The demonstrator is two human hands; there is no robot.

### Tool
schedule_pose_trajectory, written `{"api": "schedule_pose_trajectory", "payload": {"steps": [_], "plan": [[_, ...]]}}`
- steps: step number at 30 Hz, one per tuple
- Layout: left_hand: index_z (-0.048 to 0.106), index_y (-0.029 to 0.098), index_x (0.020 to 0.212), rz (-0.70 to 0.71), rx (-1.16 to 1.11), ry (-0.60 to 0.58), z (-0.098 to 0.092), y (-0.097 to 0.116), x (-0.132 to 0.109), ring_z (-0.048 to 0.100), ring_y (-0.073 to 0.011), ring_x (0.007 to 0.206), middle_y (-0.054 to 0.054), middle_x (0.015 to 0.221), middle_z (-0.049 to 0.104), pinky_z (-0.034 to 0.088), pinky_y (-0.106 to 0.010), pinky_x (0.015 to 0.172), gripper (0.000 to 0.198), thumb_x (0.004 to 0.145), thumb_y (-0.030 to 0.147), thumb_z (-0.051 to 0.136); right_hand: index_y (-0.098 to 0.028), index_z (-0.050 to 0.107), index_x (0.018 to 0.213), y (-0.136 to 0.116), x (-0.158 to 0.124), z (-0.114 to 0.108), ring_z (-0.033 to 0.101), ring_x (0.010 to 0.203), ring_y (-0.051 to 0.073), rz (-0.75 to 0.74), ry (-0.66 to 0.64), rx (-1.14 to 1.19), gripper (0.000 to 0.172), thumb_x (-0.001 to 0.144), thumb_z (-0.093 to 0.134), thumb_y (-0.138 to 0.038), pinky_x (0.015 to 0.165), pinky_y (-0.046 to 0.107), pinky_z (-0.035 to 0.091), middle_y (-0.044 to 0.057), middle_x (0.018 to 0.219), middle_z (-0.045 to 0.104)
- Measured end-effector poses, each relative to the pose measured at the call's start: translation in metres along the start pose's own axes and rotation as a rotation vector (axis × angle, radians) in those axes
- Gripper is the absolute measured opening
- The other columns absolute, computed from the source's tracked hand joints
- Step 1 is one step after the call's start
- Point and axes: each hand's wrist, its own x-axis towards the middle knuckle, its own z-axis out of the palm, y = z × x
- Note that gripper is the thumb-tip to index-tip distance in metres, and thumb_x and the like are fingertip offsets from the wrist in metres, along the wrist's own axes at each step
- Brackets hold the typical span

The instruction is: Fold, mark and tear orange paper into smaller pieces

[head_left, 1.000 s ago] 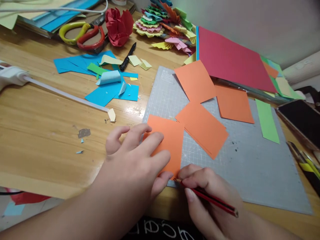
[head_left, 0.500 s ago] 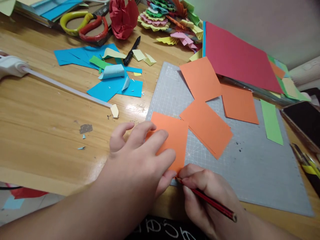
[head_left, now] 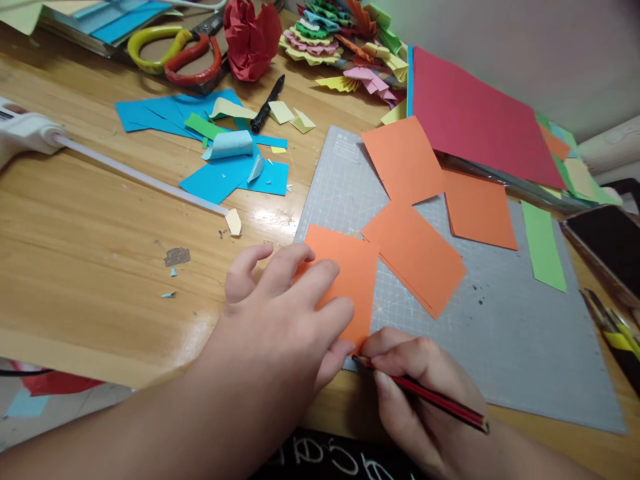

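Left hand: the left hand [head_left: 285, 327] lies over the card, its fingers spread and bent rather than closed round anything, the thumb at the card's near edge; it keeps the same place on the card as a second ago.
Right hand: the right hand [head_left: 425, 380] has its fingers closed on a red-and-black pencil [head_left: 440, 401], gripped close to the point.
Pencil: its tip is at the card's near right corner, just beside the left thumb; the blunt end sits farther right and a little higher in view than half a second ago.
Card in work: the orange card [head_left: 357, 283] lies flat near the left end of the grey mat [head_left: 505, 347], partly under the left hand; its place on the mat is unchanged.
Other orange pieces: a nearby stack [head_left: 417, 260], a far square [head_left: 404, 160] and a right-hand stack [head_left: 480, 207] lie as before.
Green strip: the green strip [head_left: 544, 245] rests on the mat's right side, unmoved.
Tabletop: on the tabletop [head_left: 110, 267], blue scraps [head_left: 215, 183] and scissors [head_left: 195, 60] lie unchanged.
View: everything appears slightly farther right than a second ago.
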Motion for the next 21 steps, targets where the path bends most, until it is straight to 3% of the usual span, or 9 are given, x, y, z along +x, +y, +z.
{"api": "schedule_pose_trajectory", "payload": {"steps": [7,13,18,21], "plan": [[0.059,0.024,0.073,-0.004,-0.016,-0.033,-0.001,0.001,-0.001,0.047,-0.0334,0.112,-0.002,0.102,0.063,0.03,-0.058,0.094,0.016,0.08,0.038,0.063,-0.023,0.04,0.093,0.0,-0.002,0.0,0.047,0.056,0.01,-0.033,-0.041,-0.083,0.025,0.081,0.045,-0.002,0.05,0.024,0.04,-0.002,0.07,0.05],[0.06,0.024,0.075,-0.012,-0.021,-0.028,-0.003,0.001,0.0,0.048,-0.0324,0.112,-0.001,0.104,0.063,0.03,-0.057,0.096,0.014,0.079,0.037,0.064,-0.024,0.041,0.098,0.0,-0.001,-0.001,0.052,0.06,0.012,-0.003,-0.026,-0.021,0.027,0.081,0.043,-0.002,0.053,0.026,0.043,0.0,0.075,0.053],[0.059,0.023,0.079,0.017,0.017,-0.022,0.001,0.002,-0.008,0.047,-0.0286,0.116,-0.001,0.103,0.062,0.028,-0.052,0.1,0.013,0.086,0.033,0.055,-0.024,0.043,0.092,0.0,0.002,0.0,0.049,0.057,0.012,-0.009,-0.037,-0.041,0.024,0.08,0.045,-0.003,0.05,0.025,0.041,-0.001,0.07,0.051],[0.059,0.022,0.092,0.03,0.064,0.014,0.005,0.003,-0.018,0.042,-0.0218,0.123,-0.002,0.106,0.061,0.022,-0.045,0.106,0.014,0.088,0.017,0.046,-0.024,0.046,0.092,-0.005,0.0,0.0,0.053,0.061,0.013,0.049,0.105,0.115,0.02,0.086,0.041,-0.006,0.053,0.025,0.045,0.0,0.071,0.053]]}}
